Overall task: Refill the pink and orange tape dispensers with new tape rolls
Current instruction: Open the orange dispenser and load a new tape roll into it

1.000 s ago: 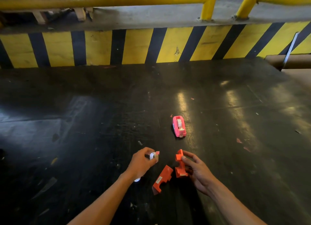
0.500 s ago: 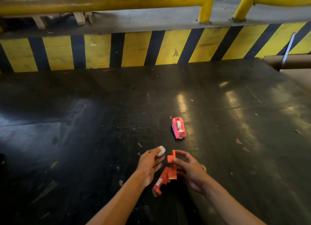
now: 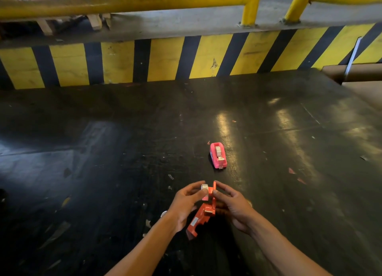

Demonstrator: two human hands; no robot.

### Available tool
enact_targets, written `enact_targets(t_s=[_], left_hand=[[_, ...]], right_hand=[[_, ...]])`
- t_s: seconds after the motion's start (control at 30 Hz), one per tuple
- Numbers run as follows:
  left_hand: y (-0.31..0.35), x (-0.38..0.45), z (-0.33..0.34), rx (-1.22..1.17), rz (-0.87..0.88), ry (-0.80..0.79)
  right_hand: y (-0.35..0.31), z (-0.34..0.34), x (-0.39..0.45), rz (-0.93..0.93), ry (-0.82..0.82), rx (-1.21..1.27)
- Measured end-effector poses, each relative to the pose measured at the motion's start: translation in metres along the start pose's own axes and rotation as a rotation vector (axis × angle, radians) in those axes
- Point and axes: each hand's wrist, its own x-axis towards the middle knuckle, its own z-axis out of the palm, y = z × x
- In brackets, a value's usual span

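**Head view: both hands meet over the opened orange dispenser**

Head camera looks down on two bare hands brought together low in the middle. Fingers (image 3: 203,191) of the left hand (image 3: 185,205) pinch a small whitish tape roll (image 3: 204,186) between thumb and fingertips, holding it right against the upper end of the orange tape dispenser (image 3: 203,213). Fingers of the right hand (image 3: 232,205) are curled around that dispenser from its right side, the index finger stretched forward past its top edge, the thumb pressing near the top. Both forearms come in from the bottom edge and angle inward, wrists slightly raised off the surface.

The orange dispenser is split open: one half stands upright in the right hand, the other slants down and to the left, its lower end near the tabletop (image 3: 103,172).

One pink tape dispenser (image 3: 218,158) sits upright beyond the hands, apart from them, with a roll visible in its top slot. That makes two dispensers and two rolls. Small scraps lie scattered on the dark, glossy tabletop. A yellow-and-black striped barrier (image 3: 165,63) runs along the far edge.
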Motion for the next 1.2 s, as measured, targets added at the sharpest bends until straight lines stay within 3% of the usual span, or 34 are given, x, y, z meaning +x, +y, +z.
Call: enact_targets(t_s=[0.17,0.4,0.5,0.57,0.7,0.77,0.83,0.93,1.07,1.13,1.2], left_hand=[[0.005,-0.006,0.001,0.093,0.017,-0.024],[0.012,-0.004,0.008,0.252,0.071,-0.054],[0.006,0.008,0.01,0.277,0.092,0.06],[-0.005,0.015,0.006,0.41,0.115,0.161],[-0.029,0.017,0.002,0.894,0.1,-0.023],[-0.035,0.023,0.003,1.168,0.139,-0.03],[-0.035,0.028,0.007,1.253,0.122,-0.026],[-0.033,0.031,0.009,1.024,0.091,-0.016],[-0.01,0.026,0.007,0.171,-0.043,0.044],[0.004,0.022,0.006,0.004,-0.072,0.008],[0.013,0.017,0.006,-0.021,-0.073,-0.053]], right_hand=[[-0.001,0.001,-0.003,0.052,-0.078,-0.01],[0.005,-0.005,-0.004,0.071,-0.055,0.088],[0.005,-0.01,-0.004,0.065,-0.031,0.164],[0.006,-0.013,-0.001,0.065,0.012,0.215],[0.004,-0.021,0.0,0.069,0.047,0.272],[0.001,-0.023,-0.001,0.07,0.054,0.277],[0.0,-0.022,-0.001,0.074,0.061,0.272],[-0.001,-0.021,0.0,0.071,0.084,0.251],[-0.006,-0.022,-0.001,0.047,0.099,0.221],[-0.009,-0.02,-0.003,0.038,0.088,0.172],[-0.01,-0.016,-0.005,0.032,0.072,0.121]])
